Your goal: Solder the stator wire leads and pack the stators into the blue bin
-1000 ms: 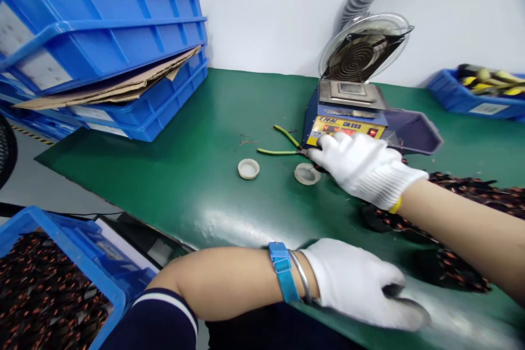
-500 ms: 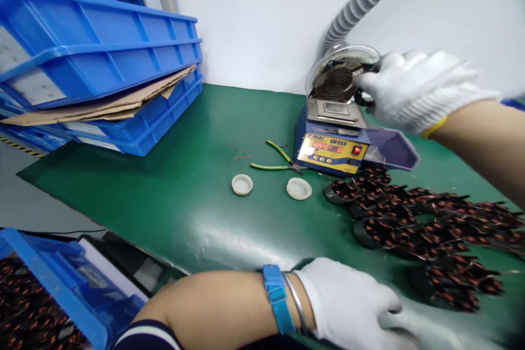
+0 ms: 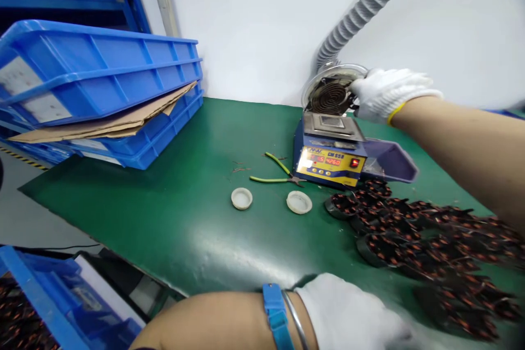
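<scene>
My right hand (image 3: pixel 385 93), in a white glove, is closed at the mouth of the round metal hood. Its fingers grip a dark part (image 3: pixel 351 103), mostly hidden by the glove. Just below is the solder pot (image 3: pixel 330 145), a blue box with a yellow panel and lit red digits. My left hand (image 3: pixel 344 314), also gloved, reaches along the front of the bench. Its fingers are smeared by motion, so what they hold cannot be made out. Near it, rows of black ring-shaped coil parts (image 3: pixel 381 249) with copper windings stand on the right.
Green-handled cutters (image 3: pixel 273 179) lie left of the pot. Two small white dishes (image 3: pixel 241 198) sit in front of them. Blue crates (image 3: pixel 123 82) with cardboard are stacked at the left. A purple scoop-like tray (image 3: pixel 391 161) is beside the pot. A grey hose (image 3: pixel 365 8) rises behind.
The view has tilted up, so the bench sits lower. My right hand has moved left, closer to the hood and pot. My left hand stays low at the front, its fingers more blurred.
</scene>
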{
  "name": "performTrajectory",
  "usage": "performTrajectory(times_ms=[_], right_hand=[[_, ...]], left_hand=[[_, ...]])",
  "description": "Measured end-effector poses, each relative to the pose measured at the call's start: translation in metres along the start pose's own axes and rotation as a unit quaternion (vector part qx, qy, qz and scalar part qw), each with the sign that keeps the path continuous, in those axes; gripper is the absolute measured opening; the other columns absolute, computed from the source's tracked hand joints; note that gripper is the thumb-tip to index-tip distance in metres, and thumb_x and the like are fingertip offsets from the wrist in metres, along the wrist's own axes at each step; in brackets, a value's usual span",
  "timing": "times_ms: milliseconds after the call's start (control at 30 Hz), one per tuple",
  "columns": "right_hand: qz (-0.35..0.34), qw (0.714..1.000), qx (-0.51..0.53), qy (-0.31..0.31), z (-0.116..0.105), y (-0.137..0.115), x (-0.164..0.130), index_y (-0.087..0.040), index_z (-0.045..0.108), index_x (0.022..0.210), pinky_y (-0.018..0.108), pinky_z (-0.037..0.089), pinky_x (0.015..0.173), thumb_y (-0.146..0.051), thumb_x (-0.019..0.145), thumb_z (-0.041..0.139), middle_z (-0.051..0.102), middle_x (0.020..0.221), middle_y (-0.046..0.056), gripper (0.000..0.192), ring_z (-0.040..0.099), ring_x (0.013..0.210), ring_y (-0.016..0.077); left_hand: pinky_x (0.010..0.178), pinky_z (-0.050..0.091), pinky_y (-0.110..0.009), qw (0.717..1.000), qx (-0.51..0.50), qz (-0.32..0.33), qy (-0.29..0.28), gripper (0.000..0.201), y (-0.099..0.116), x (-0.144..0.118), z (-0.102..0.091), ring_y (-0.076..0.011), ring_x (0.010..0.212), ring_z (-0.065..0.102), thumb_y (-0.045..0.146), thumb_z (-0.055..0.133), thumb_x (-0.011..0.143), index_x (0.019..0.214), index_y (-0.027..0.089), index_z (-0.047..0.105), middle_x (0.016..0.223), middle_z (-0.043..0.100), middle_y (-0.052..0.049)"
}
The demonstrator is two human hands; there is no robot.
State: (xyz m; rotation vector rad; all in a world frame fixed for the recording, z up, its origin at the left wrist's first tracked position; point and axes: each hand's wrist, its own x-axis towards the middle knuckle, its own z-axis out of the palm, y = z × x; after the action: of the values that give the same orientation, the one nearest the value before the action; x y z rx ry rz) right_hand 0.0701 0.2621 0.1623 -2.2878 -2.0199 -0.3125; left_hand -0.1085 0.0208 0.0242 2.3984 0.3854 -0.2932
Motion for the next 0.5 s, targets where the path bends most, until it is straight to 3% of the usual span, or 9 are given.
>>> performTrajectory(times_ms=[133,233,367,500], right_hand=[[0.074,0.996,0.053,-0.008,-0.004,0.007,0.006,0.002,0.063,0.111,0.050,0.045,0.091,-0.061,0.072,0.071,0.063,0.113,0.030,0.075,0.059,0.115,0.0369],[0.081,0.991,0.106,0.004,0.009,0.003,0.009,0.004,0.062,0.112,0.050,0.043,0.093,-0.066,0.067,0.071,0.060,0.120,0.032,0.083,0.057,0.118,0.0351],[0.086,0.978,0.187,0.025,0.020,-0.003,0.007,0.000,0.064,0.100,0.053,0.037,0.097,-0.060,0.059,0.078,0.061,0.122,0.027,0.074,0.053,0.124,0.0375],[0.121,0.950,0.284,0.053,0.004,0.012,-0.012,-0.002,0.065,0.088,0.054,0.036,0.098,-0.057,0.059,0.078,0.065,0.109,0.020,0.065,0.053,0.122,0.0355]], left_hand=[[0.056,0.046,-0.027,1.000,0.005,-0.008,0.002,0.046,0.000,0.001,-0.001,-0.0258,0.093,0.071,0.057,0.044,0.091,0.107,0.021,0.067,0.107,0.074,-0.008],[0.053,0.044,-0.025,1.000,0.007,-0.008,0.000,0.044,-0.001,0.003,0.000,-0.0253,0.092,0.072,0.058,0.047,0.091,0.104,0.022,0.066,0.106,0.074,-0.008],[0.053,0.045,-0.027,0.999,0.013,-0.013,0.033,0.038,-0.004,0.005,0.006,-0.0240,0.086,0.072,0.055,0.051,0.089,0.104,0.024,0.067,0.098,0.076,-0.008],[0.054,0.045,-0.028,0.997,-0.006,-0.027,0.069,0.046,-0.006,0.004,0.013,-0.0254,0.082,0.072,0.064,0.047,0.087,0.093,0.023,0.066,0.091,0.075,-0.007]])
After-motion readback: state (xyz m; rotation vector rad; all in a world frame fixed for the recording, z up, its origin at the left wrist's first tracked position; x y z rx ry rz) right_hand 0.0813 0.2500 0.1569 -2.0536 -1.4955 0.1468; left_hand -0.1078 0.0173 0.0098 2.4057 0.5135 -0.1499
